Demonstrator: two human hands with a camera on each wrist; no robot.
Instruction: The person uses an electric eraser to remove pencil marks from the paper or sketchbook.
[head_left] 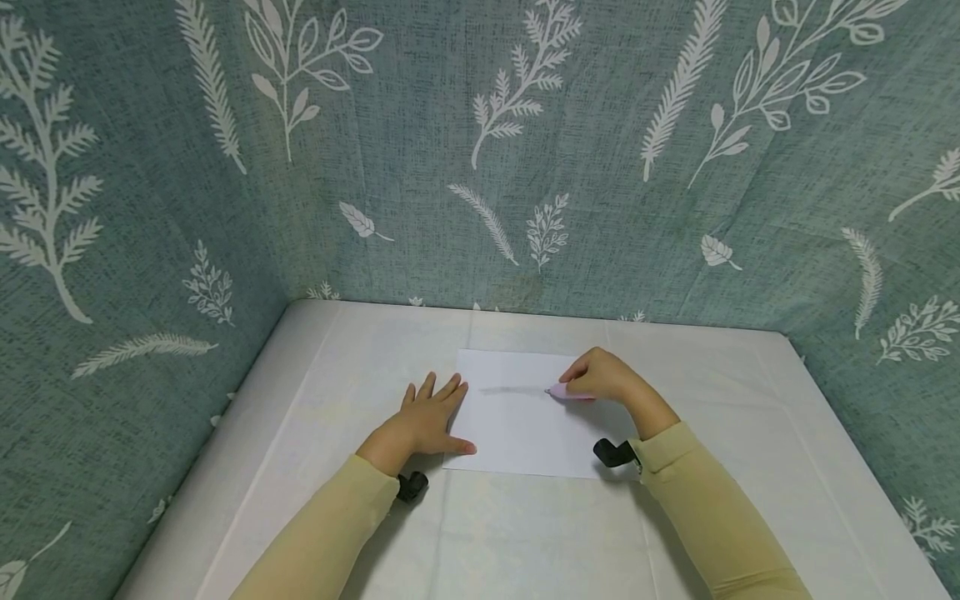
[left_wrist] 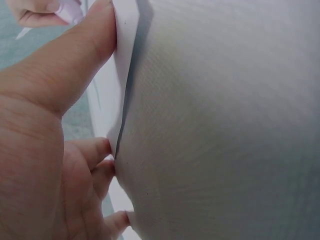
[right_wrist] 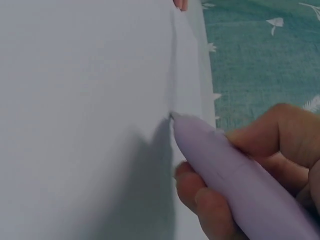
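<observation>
A white sheet of paper [head_left: 525,437] lies on the covered table. My left hand [head_left: 429,427] rests at its left edge, fingers spread, with the thumb on the sheet near the lower left corner. In the left wrist view the paper's edge [left_wrist: 124,65] lifts slightly beside the thumb. My right hand [head_left: 606,375] grips a thick lilac pen-shaped cutter [right_wrist: 220,172] between thumb and fingers. Its small metal tip [right_wrist: 173,115] meets the paper in the upper half. A thin greyish line [head_left: 513,390] runs across the sheet from the left side to that tip.
A white cloth [head_left: 360,350] covers the table. Green leaf-patterned fabric [head_left: 420,167] stands upright behind it and at both sides. Black wrist-worn pieces [head_left: 613,452] protrude near both sleeves, the right one overlapping the sheet's lower right part in the head view.
</observation>
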